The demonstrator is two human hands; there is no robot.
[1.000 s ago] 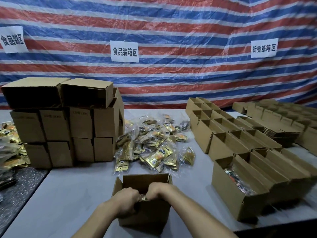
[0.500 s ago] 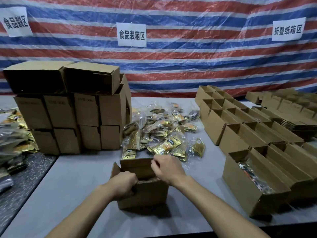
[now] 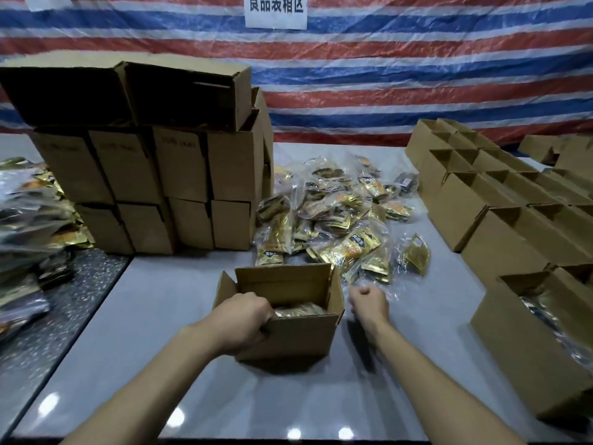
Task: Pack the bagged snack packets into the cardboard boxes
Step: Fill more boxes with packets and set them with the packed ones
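Gripping the box (image 3: 301, 329) rim with my left hand (image 3: 244, 319), I had my right hand (image 3: 369, 303), curled and empty, nearer the packets (image 3: 346, 226) lying just ahead of it.

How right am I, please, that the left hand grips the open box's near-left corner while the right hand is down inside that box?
Only partly. The left hand does grip the open box at its near-left corner, but the right hand is outside that box, beside its right wall, near the packet pile. The head view shows this.
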